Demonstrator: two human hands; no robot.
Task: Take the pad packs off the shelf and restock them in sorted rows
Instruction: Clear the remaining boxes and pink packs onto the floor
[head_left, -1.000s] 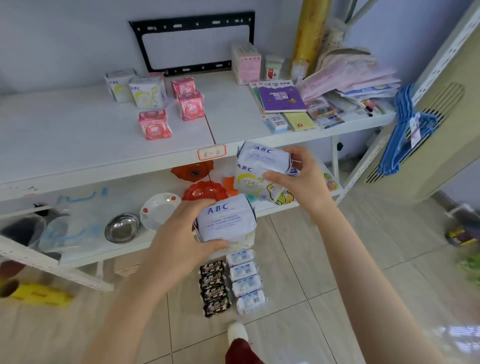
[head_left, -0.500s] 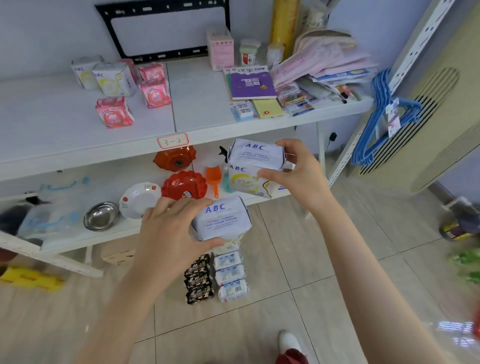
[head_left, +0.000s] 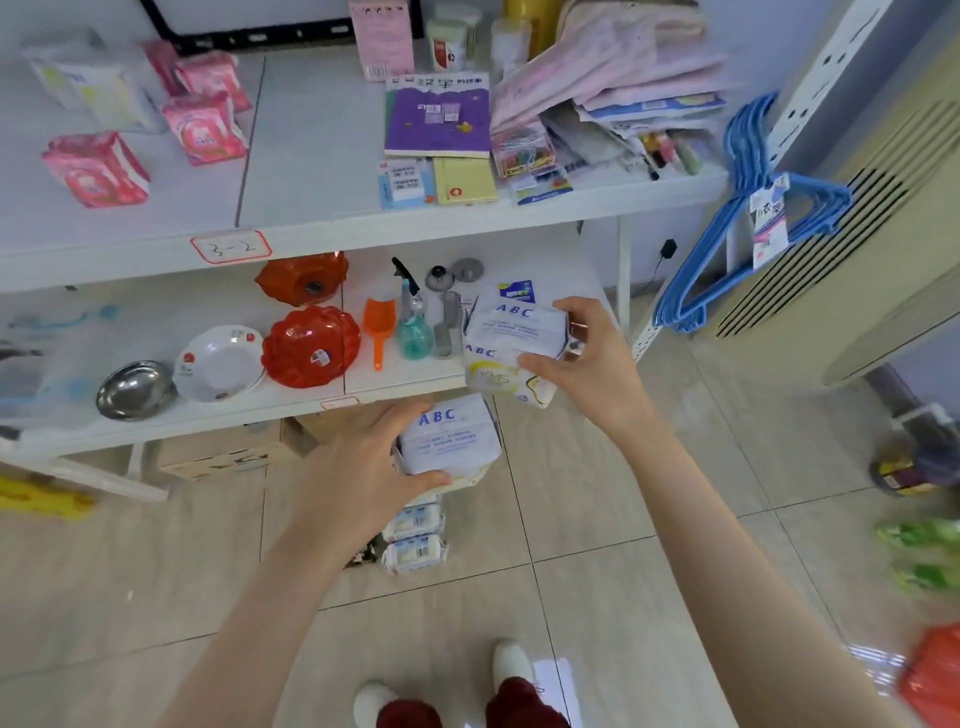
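Note:
My left hand grips a white ABC pad pack in front of the lower shelf edge. A stack of two white ABC pad packs is held by my right hand, a little higher and to the right, over the lower shelf's right end. On the upper shelf at the far left stand pink pad packs, another pink one nearer the edge, and blurred white packs behind them.
The lower shelf holds red bowls, a white dish, a steel bowl, an orange scoop and a spray bottle. Small wrapped packs lie on the tiled floor. Books and papers fill the upper right; blue hangers hang beside.
Both hands have kept their packs and come lower, away from the upper shelf. The view has swung down and left, so the shelves look larger.

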